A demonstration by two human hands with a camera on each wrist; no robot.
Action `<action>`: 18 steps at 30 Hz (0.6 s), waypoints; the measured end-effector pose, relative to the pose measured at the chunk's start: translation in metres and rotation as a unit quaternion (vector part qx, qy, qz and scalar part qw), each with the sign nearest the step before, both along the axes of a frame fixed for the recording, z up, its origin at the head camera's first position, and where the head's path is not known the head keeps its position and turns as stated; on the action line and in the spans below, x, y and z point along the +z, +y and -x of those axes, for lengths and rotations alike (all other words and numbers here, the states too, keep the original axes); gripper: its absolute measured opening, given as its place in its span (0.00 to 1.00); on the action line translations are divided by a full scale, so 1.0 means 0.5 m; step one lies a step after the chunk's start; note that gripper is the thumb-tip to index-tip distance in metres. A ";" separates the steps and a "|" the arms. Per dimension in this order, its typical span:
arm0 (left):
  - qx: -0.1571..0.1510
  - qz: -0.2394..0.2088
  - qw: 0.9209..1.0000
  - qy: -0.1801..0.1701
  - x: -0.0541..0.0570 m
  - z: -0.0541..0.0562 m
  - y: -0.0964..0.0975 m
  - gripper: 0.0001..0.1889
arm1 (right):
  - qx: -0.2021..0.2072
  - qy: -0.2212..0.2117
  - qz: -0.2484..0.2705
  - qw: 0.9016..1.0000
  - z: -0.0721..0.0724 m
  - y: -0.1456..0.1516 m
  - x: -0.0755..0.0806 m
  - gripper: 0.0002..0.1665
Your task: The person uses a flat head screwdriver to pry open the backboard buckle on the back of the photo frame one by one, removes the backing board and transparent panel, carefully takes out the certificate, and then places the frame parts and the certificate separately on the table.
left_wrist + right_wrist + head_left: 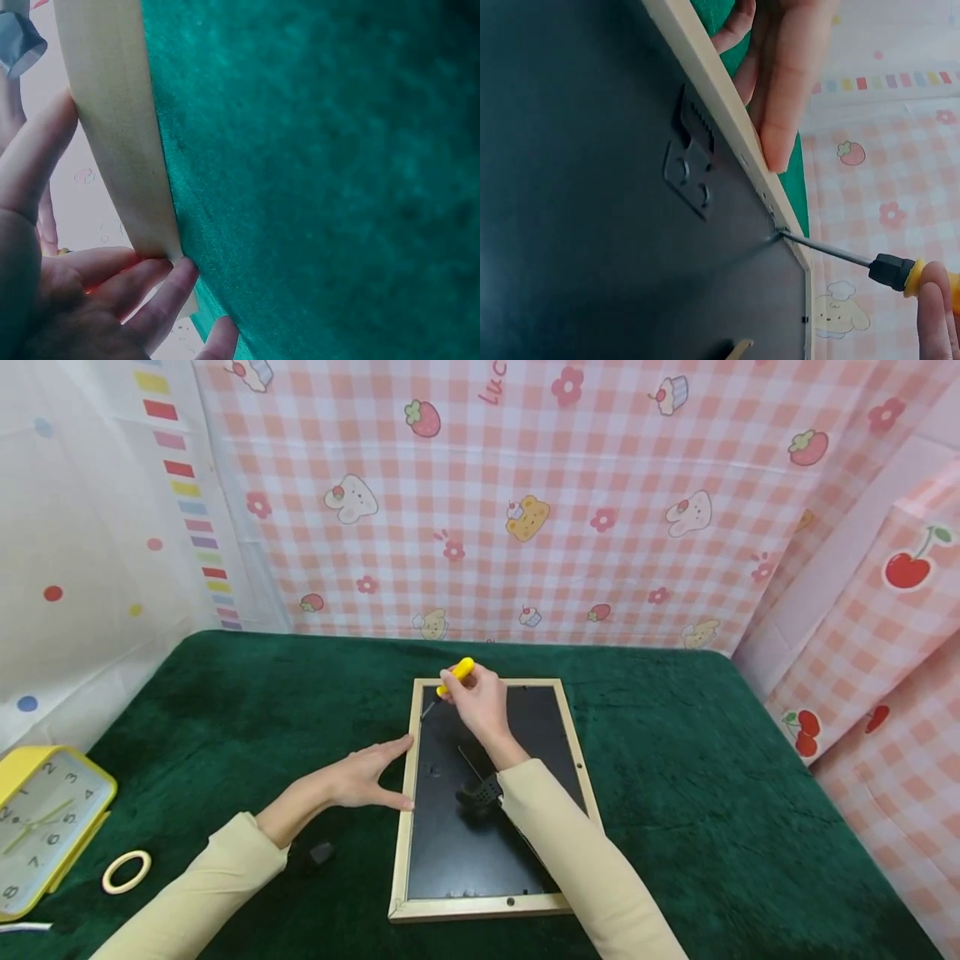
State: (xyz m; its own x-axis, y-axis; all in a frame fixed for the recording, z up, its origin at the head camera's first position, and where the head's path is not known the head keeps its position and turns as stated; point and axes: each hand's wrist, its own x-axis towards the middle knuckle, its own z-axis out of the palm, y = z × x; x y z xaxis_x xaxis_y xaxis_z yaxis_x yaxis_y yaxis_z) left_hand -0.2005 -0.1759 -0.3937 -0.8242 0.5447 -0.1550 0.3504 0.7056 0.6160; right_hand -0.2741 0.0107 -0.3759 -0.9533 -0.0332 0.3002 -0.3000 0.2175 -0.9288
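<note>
A wooden picture frame (457, 907) lies on the green cloth with its black backing board (450, 852) facing up. My right hand (480, 703) grips the yellow handle of a screwdriver (891, 271). Its metal tip meets the inner edge of the left rail, near the far left corner. Along that rail's outer side, my left hand (363, 777) touches the wood with thumb and fingertips spread apart. Close up in the left wrist view, the fingers lie against the rail (120, 127). A cut-out hanger plate (690, 161) shows on the board in the right wrist view.
At the left stand a yellow alarm clock (71, 752) and a cream ring (108, 878). A small dark block (321, 853) lies near the left sleeve. The green cloth (697, 793) extends right of the frame, and a pink checked curtain (480, 568) hangs behind.
</note>
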 end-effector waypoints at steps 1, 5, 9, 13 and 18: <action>-0.001 -0.001 1.000 0.000 0.000 0.000 -0.001 0.52 | -0.001 0.002 -0.006 1.000 -0.001 -0.003 0.001 0.13; -0.004 -0.005 1.000 -0.001 0.000 -0.001 -0.001 0.52 | -0.016 0.010 -0.047 0.999 -0.007 -0.016 0.008 0.13; -0.008 -0.007 1.000 0.002 -0.001 -0.001 0.000 0.52 | -0.036 0.037 -0.098 0.994 -0.012 -0.032 0.018 0.14; -0.009 -0.006 1.000 0.005 -0.001 -0.001 0.000 0.51 | -0.052 0.078 -0.138 0.986 -0.014 -0.043 0.026 0.13; -0.010 -0.009 1.000 0.003 0.000 0.000 0.001 0.51 | -0.056 0.115 -0.178 0.976 -0.013 -0.052 0.031 0.13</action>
State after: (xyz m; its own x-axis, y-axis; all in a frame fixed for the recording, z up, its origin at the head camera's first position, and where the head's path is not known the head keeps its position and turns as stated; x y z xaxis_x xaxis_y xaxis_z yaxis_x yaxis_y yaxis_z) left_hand -0.2003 -0.1754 -0.3936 -0.8142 0.5635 -0.1399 0.3675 0.6868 0.6271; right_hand -0.2676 -0.0154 -0.3604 -0.8656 -0.0730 0.4954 -0.4473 0.5576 -0.6993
